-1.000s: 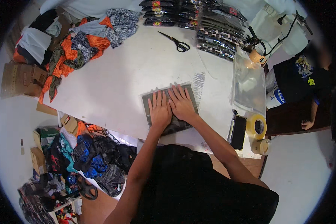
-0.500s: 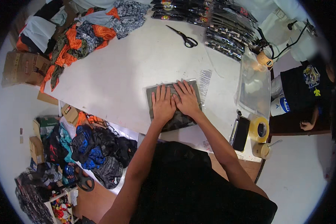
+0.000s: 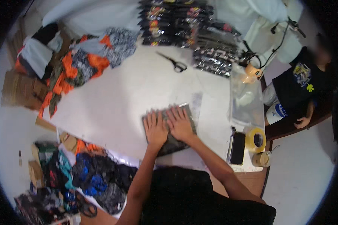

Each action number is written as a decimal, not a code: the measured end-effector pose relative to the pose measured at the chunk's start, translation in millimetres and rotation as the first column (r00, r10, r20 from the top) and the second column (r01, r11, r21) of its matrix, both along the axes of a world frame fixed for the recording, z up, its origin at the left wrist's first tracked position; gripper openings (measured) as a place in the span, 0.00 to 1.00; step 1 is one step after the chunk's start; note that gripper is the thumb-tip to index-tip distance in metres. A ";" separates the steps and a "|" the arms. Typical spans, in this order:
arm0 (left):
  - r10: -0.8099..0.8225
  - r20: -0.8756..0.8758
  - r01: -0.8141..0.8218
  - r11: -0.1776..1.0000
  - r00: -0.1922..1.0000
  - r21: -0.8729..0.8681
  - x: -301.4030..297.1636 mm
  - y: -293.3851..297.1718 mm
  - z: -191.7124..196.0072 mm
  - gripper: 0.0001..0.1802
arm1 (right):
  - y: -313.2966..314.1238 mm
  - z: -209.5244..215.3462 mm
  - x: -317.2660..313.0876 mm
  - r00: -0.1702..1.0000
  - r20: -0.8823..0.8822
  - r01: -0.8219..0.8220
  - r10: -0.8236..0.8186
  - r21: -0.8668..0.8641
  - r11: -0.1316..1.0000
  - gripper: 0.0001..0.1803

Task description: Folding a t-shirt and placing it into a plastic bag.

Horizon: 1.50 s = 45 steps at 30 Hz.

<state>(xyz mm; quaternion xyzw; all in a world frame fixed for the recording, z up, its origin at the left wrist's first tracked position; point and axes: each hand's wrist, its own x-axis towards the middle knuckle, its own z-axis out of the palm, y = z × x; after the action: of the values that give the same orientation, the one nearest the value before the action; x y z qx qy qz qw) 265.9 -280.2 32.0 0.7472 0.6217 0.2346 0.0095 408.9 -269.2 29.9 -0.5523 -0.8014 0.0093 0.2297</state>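
A folded dark grey-green garment in a clear plastic bag (image 3: 172, 146) lies flat on the white table (image 3: 112, 101), close to its near edge. Both palms press down on it. My left hand (image 3: 156, 129) rests on its left half, fingers stretched and slightly spread. Beside it, my right hand (image 3: 180, 123) lies on the right half with its fingers out flat. The hands nearly meet at the thumbs and hide much of the bag's top. Just beyond the bag's right edge is a printed white sheet (image 3: 196, 107).
Black scissors (image 3: 179, 66) lie farther back, before stacks of bagged garments (image 3: 214, 56). To the right are a clear bin (image 3: 248, 101), a phone (image 3: 237, 148) and a tape roll (image 3: 255, 139). Orange and grey cloth (image 3: 97, 63) covers the far left. Another person (image 3: 302, 80) stands at right.
The view has tilted, so the table and everything on it sit lower in the picture. Both hands stay flat on the bagged garment.
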 end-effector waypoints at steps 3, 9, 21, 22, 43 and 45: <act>0.007 0.008 -0.007 0.997 1.000 -0.080 7.8 -5.5 0.1 0.26 | -6.7 3.0 7.8 1.000 -0.025 0.001 -0.004 -0.105 0.995 0.27; -0.003 -0.020 0.003 1.000 1.000 -0.005 6.4 3.6 10.8 0.26 | 2.3 14.8 5.2 0.999 -0.036 0.023 -0.027 -0.111 0.994 0.27; -0.007 -0.004 0.006 0.989 1.000 -0.146 6.3 8.0 25.5 0.28 | 10.1 24.9 -1.7 0.999 -0.012 0.032 -0.034 -0.100 0.994 0.27; -0.010 -0.011 0.008 0.987 1.000 -0.159 4.6 3.6 18.7 0.28 | 5.0 20.3 -0.4 1.000 -0.002 0.029 -0.029 -0.101 0.994 0.26; 0.014 0.024 -0.013 0.999 1.000 -0.030 5.4 11.5 6.8 0.30 | 14.9 9.7 7.7 0.998 -0.034 0.044 -0.047 -0.093 0.995 0.27; -0.014 0.039 0.017 0.996 0.999 -0.084 7.2 7.8 1.2 0.28 | 12.7 3.5 9.6 0.997 -0.064 0.043 -0.052 -0.141 0.989 0.27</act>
<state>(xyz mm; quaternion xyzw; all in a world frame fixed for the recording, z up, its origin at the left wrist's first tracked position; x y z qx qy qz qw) 273.1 -272.5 33.3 0.7463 0.6250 0.2225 0.0550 418.5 -256.5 33.4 -0.5852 -0.7771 0.0785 0.2179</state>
